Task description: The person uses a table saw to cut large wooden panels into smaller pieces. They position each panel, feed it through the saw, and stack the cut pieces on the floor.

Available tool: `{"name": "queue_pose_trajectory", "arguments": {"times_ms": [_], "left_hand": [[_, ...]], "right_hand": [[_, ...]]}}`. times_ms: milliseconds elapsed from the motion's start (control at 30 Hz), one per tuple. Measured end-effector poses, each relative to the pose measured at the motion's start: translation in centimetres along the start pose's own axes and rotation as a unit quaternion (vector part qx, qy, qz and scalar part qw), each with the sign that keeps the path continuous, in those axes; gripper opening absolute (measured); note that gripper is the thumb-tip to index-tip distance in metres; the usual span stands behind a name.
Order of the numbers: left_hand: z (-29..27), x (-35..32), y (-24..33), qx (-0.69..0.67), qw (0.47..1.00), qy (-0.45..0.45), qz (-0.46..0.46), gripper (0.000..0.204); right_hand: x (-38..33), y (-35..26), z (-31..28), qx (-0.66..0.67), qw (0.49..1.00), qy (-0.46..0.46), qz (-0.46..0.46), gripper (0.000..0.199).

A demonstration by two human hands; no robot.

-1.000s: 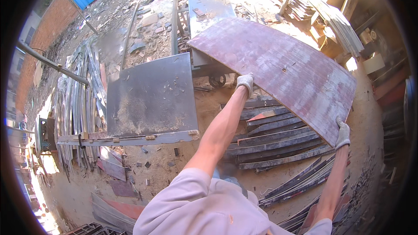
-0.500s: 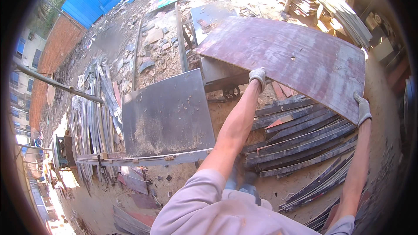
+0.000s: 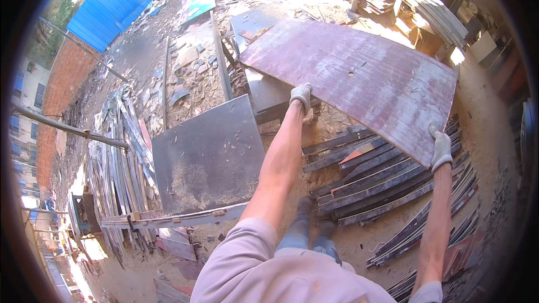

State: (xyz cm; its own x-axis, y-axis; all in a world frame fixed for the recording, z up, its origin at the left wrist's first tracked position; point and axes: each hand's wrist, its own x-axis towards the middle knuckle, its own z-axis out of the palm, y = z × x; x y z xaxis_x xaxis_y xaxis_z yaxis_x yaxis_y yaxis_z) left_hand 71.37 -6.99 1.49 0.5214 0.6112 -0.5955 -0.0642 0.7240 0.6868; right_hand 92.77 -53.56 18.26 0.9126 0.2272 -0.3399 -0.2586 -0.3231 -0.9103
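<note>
A large reddish-brown plywood sheet (image 3: 359, 73), scuffed and with a small hole in it, is held tilted in front of me. My left hand (image 3: 301, 95), in a pale work glove, grips its near long edge. At the near right corner my gloved right hand (image 3: 441, 148) is closed on the same sheet, its thumb over the top face. The far left end of the sheet reaches over the dark metal saw frame (image 3: 269, 95). Left of my arm lies a dark flat table top (image 3: 208, 157), strewn with wood chips and sawdust.
Stacked dark board strips (image 3: 382, 185) lie on the ground below the sheet. Long thin offcuts (image 3: 120, 163) are heaped at the left, beside a metal pole (image 3: 73, 130). Two rails (image 3: 220, 56) run away over scattered scrap. More boards (image 3: 432, 11) are piled at the far right.
The plywood sheet and both hands have shifted left in view, the right hand slightly nearer me. The whole scene has also moved a little left. Both hands keep their grip.
</note>
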Motion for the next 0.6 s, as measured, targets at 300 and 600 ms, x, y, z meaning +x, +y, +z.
{"name": "queue_pose_trajectory", "arguments": {"times_ms": [300,600], "left_hand": [[-1.9,-3.3,-6.3,0.074,0.996,0.044,-0.012,0.030],[-15.3,-2.0,1.6,0.127,0.987,0.057,0.075,0.034]], "right_hand": [[-11.8,1.2,-3.1,0.063,0.997,0.037,-0.009,0.041],[-17.6,5.9,6.9,0.112,0.990,0.076,-0.040,0.049]]}}
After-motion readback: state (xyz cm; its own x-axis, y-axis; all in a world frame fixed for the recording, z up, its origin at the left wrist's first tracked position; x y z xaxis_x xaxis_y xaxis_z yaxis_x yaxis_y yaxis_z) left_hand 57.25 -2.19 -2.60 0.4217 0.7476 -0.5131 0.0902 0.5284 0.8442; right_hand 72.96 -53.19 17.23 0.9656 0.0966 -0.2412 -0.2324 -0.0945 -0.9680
